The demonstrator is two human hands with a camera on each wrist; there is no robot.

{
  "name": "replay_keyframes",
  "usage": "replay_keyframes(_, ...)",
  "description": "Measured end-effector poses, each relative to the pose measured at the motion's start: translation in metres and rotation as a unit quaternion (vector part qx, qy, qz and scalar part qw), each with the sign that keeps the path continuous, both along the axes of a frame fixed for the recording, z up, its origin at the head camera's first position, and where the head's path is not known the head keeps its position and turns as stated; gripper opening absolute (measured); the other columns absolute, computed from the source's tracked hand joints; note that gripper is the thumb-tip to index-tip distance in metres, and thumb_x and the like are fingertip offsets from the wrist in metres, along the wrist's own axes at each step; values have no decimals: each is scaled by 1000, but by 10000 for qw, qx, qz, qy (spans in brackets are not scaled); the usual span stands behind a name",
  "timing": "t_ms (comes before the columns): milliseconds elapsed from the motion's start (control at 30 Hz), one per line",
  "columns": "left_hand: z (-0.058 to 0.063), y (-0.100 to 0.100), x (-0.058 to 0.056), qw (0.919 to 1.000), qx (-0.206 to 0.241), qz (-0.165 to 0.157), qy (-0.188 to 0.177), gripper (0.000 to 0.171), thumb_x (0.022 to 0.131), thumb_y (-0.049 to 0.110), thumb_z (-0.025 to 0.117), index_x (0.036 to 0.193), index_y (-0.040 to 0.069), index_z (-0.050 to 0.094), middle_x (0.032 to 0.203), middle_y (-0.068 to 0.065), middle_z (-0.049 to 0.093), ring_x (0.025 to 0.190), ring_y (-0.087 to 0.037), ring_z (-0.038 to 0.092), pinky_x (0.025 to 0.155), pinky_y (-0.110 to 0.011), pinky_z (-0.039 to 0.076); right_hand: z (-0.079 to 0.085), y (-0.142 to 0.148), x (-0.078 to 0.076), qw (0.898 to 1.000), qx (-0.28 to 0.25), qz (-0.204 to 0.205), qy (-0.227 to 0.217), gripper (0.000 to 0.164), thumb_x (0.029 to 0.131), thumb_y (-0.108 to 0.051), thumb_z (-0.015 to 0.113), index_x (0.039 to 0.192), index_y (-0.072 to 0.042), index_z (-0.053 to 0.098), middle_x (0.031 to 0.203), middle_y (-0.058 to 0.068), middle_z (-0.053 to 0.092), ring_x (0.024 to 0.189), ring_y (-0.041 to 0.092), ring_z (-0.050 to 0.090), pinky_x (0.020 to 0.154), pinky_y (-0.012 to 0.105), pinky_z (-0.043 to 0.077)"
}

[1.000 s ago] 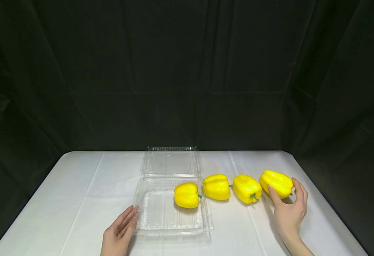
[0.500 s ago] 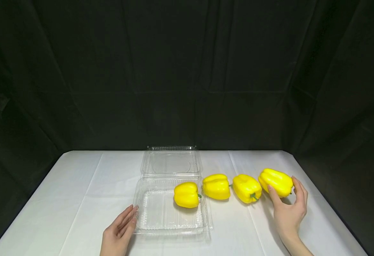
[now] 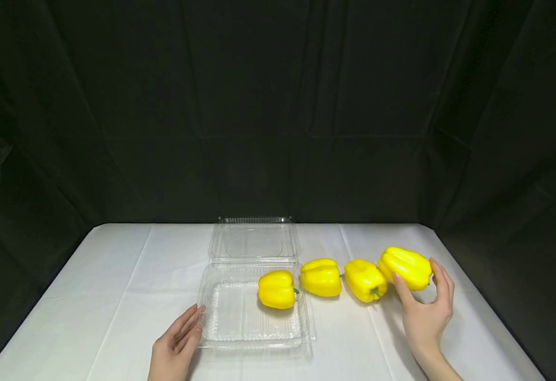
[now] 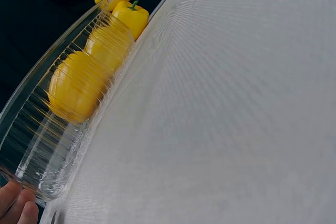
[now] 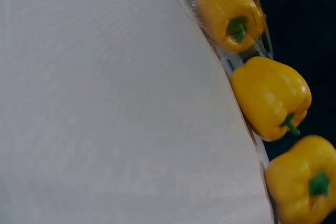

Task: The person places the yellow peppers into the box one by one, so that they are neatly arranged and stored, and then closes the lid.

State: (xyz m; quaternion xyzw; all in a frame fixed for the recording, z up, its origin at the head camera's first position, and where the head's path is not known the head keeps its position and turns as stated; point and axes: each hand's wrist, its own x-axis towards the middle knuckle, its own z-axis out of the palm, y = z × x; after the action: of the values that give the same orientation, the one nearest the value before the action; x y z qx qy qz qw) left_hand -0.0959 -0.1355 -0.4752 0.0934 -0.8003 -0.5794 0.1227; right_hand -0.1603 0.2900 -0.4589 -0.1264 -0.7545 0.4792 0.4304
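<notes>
My right hand [image 3: 427,317] grips a yellow bell pepper [image 3: 406,267] at the right, thumb on its near side and fingers at its stem end. The pepper sits slightly raised. My left hand [image 3: 175,344] holds the left rim of a clear plastic container [image 3: 235,338]; its fingertips [image 4: 21,203] show at the corner in the left wrist view. One bell pepper [image 3: 276,289] lies inside the container's right part. Another bell pepper [image 3: 321,278] lies just outside, by the container's right edge. A third bell pepper [image 5: 304,182] is between that one and my right hand.
The container's hinged lid [image 3: 254,241] lies folded back, away from me. A white cloth [image 3: 116,286] covers the table, and black curtains [image 3: 258,116] hang behind and at both sides.
The gripped pepper has risen a little and moved slightly left with my right hand. My left hand and the other peppers stay nearly still.
</notes>
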Motion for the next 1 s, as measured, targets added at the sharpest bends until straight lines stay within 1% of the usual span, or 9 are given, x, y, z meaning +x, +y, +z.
replay_keyframes(133,-1,0,0,10000,34,-31,-13,37,98,6,63,134,-1,58,127,-13,68,117,-27,66,91,-19,57,4,-4,0,10000,60,53,45,74,81,-9,83,146,-22,51,145,-6,49,133,6,41,111,14,32)
replay_keyframes(267,-3,-1,0,9999,77,-65,-95,38,98,7,62,135,-1,57,128,-13,68,118,-26,65,92,-18,57,8,-8,3,9994,44,241,224,75,78,-3,83,145,-17,52,144,-3,49,131,7,41,111,15,33)
replay_keyframes(367,-3,-1,0,9999,81,-83,-93,38,98,8,62,135,-1,57,129,-13,67,119,-26,65,93,-18,57,11,-14,5,9982,-6,476,374,75,75,2,84,143,-12,54,144,0,50,130,8,42,109,18,34)
replay_keyframes(433,-4,-2,0,9999,77,-102,-45,38,99,9,62,135,-1,57,129,-13,67,119,-27,65,93,-19,57,11,-19,5,9973,-31,611,412,76,75,3,84,143,-12,54,144,1,50,130,9,41,109,18,34)
replay_keyframes(567,-3,-2,0,9999,90,-119,-16,38,99,9,62,135,-1,57,129,-13,67,118,-27,65,92,-18,56,10,-27,6,9964,77,768,340,78,75,4,84,144,-13,53,146,2,49,131,8,40,108,19,33)
replay_keyframes(667,-3,-2,1,9999,81,-133,18,38,98,7,62,135,-2,57,129,-14,67,118,-27,65,92,-17,56,10,-32,7,9963,128,811,270,79,75,4,84,145,-14,52,146,2,48,132,8,40,108,18,33)
replay_keyframes(833,-4,-2,0,9999,21,-137,68,38,98,6,62,135,-2,57,128,-15,67,118,-28,65,92,-20,57,11,-41,10,9953,-22,951,156,78,76,3,83,145,-16,51,147,-1,47,132,9,38,110,19,33)
replay_keyframes(933,-4,-3,0,9999,0,-115,25,38,98,7,62,135,-2,57,128,-14,67,118,-28,65,92,-20,57,10,-47,12,9945,-64,1042,106,79,76,4,83,146,-16,51,147,-1,47,132,8,38,110,18,32)
replay_keyframes(1000,-4,-3,0,9999,-4,-109,7,38,98,7,62,135,-2,57,128,-13,67,118,-28,66,92,-20,57,10,-51,12,9937,-26,1109,169,81,75,7,83,146,-15,50,147,1,47,132,9,38,110,16,32)
